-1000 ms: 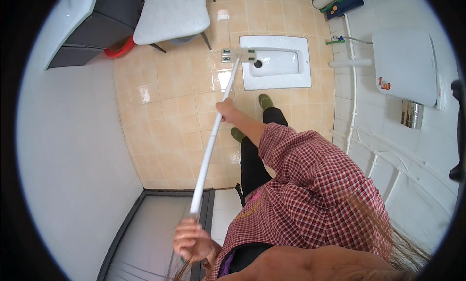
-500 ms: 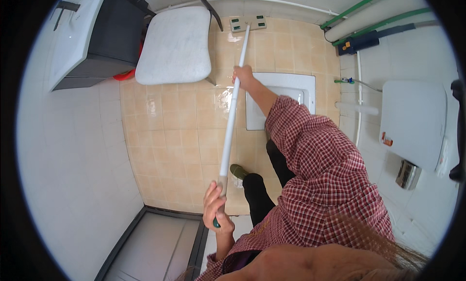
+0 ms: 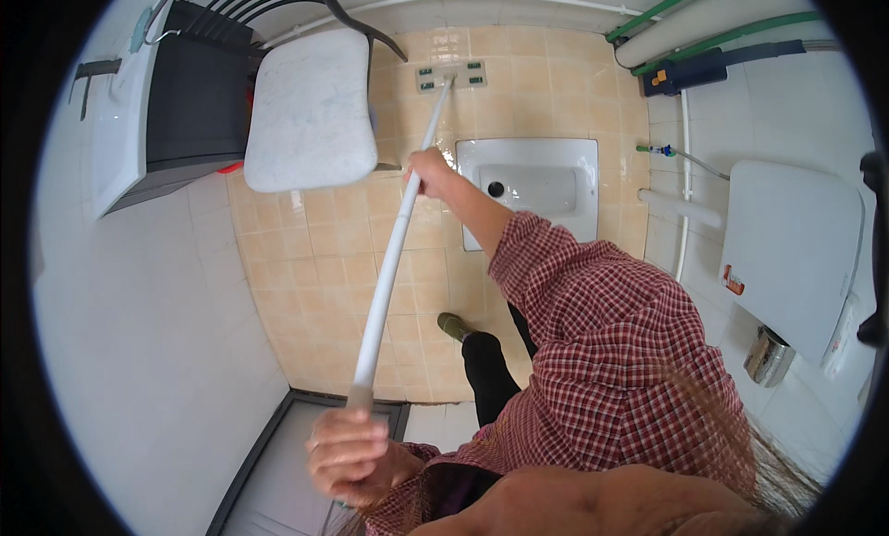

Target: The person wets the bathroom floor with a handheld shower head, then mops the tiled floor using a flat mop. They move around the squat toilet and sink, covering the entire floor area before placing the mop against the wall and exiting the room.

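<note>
A flat mop with a long white pole reaches from near my body to the far floor. Its rectangular head lies flat on the beige tiles by the back wall. My left hand wraps round the grey grip at the pole's near end; the pole's tip is mostly hidden by the fingers. Farther up, with the arm stretched out, my right hand is closed round the middle of the pole. Just right of that hand, a white squat toilet is set into the floor.
A white-seated chair stands left of the mop head, beside a dark sink cabinet. Pipes and a white panel line the right wall. A dark door frame is at the near left. My boot rests on the tiles.
The mop head has come away from the back wall, nearer and slightly left. Both hands have shifted left with the pole, my left hand also closer to my body.
</note>
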### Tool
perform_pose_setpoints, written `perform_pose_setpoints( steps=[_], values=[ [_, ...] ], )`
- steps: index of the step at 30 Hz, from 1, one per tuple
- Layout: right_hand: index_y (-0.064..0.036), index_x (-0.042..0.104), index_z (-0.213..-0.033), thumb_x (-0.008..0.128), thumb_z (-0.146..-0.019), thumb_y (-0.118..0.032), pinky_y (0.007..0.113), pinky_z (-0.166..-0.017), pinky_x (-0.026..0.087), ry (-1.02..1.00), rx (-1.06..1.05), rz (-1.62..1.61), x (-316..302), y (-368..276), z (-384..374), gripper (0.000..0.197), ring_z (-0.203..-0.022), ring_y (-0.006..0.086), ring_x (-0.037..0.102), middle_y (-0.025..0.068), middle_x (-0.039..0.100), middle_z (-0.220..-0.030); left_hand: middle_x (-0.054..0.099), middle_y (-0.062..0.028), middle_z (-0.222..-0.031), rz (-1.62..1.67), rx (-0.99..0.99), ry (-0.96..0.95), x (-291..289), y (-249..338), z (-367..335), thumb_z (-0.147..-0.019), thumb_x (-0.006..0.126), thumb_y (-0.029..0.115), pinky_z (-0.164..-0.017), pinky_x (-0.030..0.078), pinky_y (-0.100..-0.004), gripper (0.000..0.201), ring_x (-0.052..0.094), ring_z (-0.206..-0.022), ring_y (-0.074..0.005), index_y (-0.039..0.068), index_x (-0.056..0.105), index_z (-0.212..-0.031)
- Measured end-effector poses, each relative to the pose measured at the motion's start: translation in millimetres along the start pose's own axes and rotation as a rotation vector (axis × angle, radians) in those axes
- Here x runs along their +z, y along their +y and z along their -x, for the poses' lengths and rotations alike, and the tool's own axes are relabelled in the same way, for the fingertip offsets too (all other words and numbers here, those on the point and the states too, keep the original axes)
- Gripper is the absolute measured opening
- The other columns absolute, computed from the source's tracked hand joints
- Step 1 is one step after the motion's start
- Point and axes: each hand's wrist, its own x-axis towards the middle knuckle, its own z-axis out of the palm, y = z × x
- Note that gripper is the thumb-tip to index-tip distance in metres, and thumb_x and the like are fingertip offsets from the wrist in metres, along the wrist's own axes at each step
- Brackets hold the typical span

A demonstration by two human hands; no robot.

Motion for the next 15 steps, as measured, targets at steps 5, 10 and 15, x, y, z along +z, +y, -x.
perform_pose_setpoints(
  steps=[5, 10, 15],
  values=[
    [0.0026, 0.042, -0.091, 0.042, -0.084, -0.004, 0.033, -0.034, 0.035, 0.010, 0.091, -0.085, -1.8, 27.2, 56.0, 0.010, -0.051, 0.0265, 0.055, 0.0181, 0.051, -0.069, 0.047, -0.0042, -0.048, 0.156, 0.046, 0.101, 1.5, 47.5, -20.5, -0.095, 0.044, 0.026, -0.055, 0.050, -0.0355, 0.039, 0.056, -0.055, -0.0185, 0.008, 0.038, -0.060],
    [0.0028, 0.037, -0.096, 0.042, -0.085, -0.005, 0.033, -0.032, 0.030, 0.031, 0.237, -0.064, -13.5, 58.0, 91.4, 0.014, -0.050, 0.0274, 0.055, 0.0178, 0.049, -0.071, 0.043, -0.0034, -0.050, 0.069, 0.026, 0.176, -15.4, 51.9, -27.8, -0.094, 0.045, 0.027, -0.055, 0.046, -0.0343, 0.038, 0.051, -0.054, -0.0175, 0.008, 0.038, -0.062],
    [0.0006, 0.037, -0.102, 0.046, -0.087, -0.012, 0.037, -0.034, 0.033, 0.062, 0.128, -0.140, -20.5, 38.4, 66.7, 0.022, -0.047, 0.0243, 0.048, 0.0168, 0.048, -0.071, 0.040, -0.0026, -0.051, -0.019, 0.021, 0.178, 20.4, 35.8, -28.9, -0.093, 0.047, 0.028, -0.055, 0.043, -0.0331, 0.037, 0.047, -0.053, -0.0164, 0.009, 0.039, -0.063]
  ],
)
